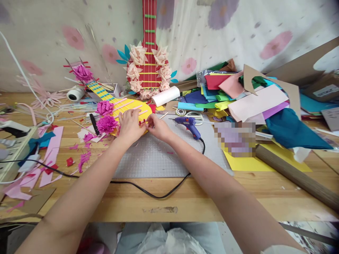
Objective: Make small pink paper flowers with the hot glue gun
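A yellow paper guitar [146, 108] lies slanted on the table, with pink strips across its body and blue bars on its neck. Magenta paper flowers [107, 124] decorate its left side, and another magenta flower [82, 73] is at its head. My left hand [131, 127] lies over the lower body, fingers stretched across it. At the body's lower right edge, my right hand [160, 127] is closed in a pinch, its fingertips close to my left hand's; what they hold is too small to make out. Small dark red bits show between the hands.
Right of my hands, a blue glue gun [188, 124] rests on the grey cutting mat [159, 165], its black cord [159, 197] looping in front. A red guitar [150, 70] stands behind. Coloured paper [251, 95] piles up at right; pink scraps [53, 155] and a power strip [16, 155] lie left.
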A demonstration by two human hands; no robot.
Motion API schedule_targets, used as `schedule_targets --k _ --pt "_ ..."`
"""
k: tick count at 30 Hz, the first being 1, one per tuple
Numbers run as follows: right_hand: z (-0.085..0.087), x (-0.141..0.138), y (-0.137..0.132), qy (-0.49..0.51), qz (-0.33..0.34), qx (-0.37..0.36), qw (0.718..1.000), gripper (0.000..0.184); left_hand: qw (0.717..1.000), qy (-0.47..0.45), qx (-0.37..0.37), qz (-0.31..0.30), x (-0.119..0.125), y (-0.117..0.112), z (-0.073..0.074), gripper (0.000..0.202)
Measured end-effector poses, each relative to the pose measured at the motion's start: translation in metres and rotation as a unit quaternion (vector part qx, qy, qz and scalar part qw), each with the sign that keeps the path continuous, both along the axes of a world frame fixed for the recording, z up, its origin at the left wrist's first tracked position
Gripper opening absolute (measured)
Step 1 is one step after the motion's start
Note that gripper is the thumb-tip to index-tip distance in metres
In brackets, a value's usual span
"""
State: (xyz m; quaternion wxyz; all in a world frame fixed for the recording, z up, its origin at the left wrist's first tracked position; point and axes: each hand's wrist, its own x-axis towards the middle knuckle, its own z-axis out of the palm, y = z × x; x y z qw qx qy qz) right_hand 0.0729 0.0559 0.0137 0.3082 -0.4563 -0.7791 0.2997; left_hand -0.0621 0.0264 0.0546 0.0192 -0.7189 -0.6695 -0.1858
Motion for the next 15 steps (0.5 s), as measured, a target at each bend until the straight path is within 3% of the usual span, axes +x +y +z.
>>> schedule_targets --k 15 --pt "0.0067 0.0025 -0.0022 0.016 0.002 0.004 1.0 0.025 1.0 -0.01 0.004 -0.005 0.0005 0.0 -0.0006 0.053"
